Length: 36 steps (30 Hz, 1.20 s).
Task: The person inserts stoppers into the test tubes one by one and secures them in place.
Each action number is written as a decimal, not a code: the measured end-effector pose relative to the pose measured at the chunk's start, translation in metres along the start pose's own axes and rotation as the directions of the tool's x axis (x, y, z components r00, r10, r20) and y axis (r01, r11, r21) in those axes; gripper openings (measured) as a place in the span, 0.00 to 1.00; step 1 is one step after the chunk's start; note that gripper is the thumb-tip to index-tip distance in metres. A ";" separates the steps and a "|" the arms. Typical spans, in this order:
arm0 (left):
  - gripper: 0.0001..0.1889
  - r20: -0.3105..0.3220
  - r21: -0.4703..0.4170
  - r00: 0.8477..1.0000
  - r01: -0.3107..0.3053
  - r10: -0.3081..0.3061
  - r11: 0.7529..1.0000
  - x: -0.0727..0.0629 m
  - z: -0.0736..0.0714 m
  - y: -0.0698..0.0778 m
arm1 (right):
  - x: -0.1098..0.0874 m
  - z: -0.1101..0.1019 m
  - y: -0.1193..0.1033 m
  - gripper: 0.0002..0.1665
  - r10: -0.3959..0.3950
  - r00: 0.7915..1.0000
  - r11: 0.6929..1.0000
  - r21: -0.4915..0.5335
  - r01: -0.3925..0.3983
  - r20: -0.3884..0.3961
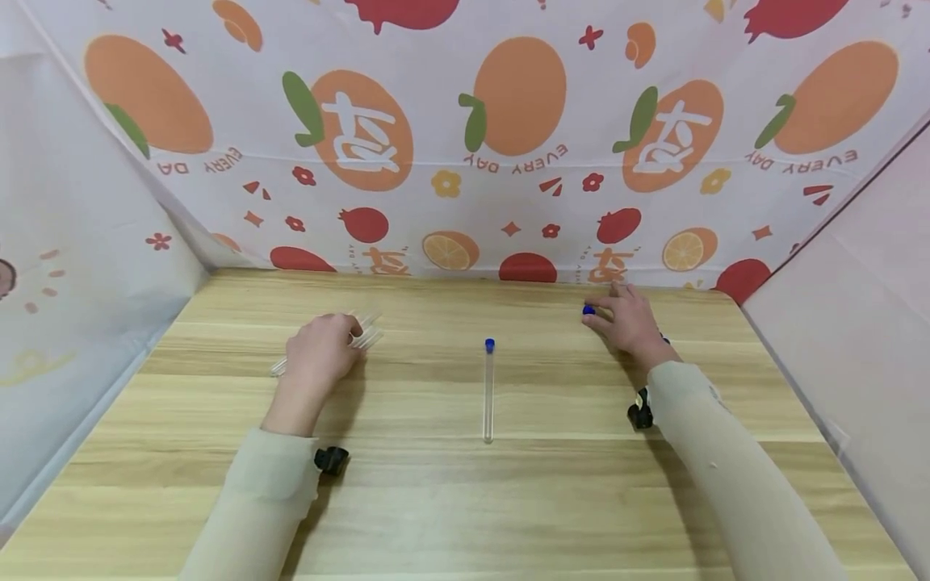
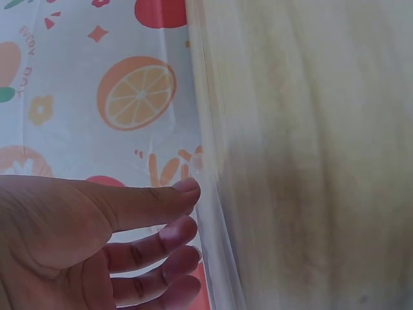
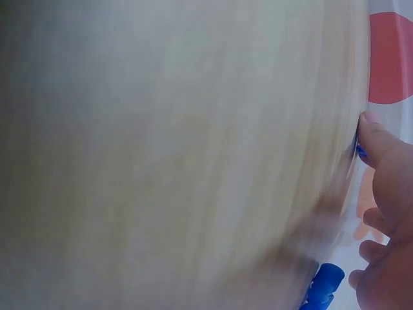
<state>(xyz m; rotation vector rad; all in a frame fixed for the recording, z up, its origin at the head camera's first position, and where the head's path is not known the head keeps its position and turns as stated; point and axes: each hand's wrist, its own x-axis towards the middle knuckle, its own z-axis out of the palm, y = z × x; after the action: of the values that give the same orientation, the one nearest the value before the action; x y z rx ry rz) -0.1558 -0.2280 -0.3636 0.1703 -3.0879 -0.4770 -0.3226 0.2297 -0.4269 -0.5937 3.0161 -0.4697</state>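
Observation:
At the left, my left hand [image 1: 323, 347] reaches down over several clear test tubes [image 1: 369, 335], which stick out on both sides of it. In the left wrist view its thumb [image 2: 148, 205] is straight and the fingers bend loosely, their tips right by the tubes [image 2: 221, 258]. At the far right, my right hand [image 1: 626, 320] pinches a small blue cap [image 1: 588, 310] between thumb and index finger. The right wrist view shows the thumb [image 3: 381, 139] over that cap, which is mostly hidden. More blue caps [image 3: 326, 284] lie below this hand.
Between the hands, a clear test tube with a blue cap [image 1: 488, 395] lies on the wooden table [image 1: 436, 508]. A fruit-printed cloth [image 1: 429, 161] hangs along the table's far edge. Pale cloth walls stand at the left and right sides.

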 end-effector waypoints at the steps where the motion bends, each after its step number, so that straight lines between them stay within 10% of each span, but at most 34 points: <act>1: 0.15 -0.002 -0.001 1.000 -0.003 0.003 1.000 0.000 0.000 0.000 | 0.001 -0.001 -0.001 0.29 -0.003 1.000 1.000 -0.004 0.002 -0.003; 36: 0.10 0.116 -0.001 0.992 -0.039 0.039 0.999 0.006 0.005 0.004 | 0.008 -0.002 -0.003 0.22 0.085 0.996 0.995 0.051 -0.084 -0.015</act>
<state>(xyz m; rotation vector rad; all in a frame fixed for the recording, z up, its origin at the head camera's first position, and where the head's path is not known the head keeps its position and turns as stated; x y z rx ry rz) -0.1625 -0.2232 -0.3667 0.0852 -3.1983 -0.5009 -0.3288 0.2244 -0.4243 -0.4588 3.0207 -0.5470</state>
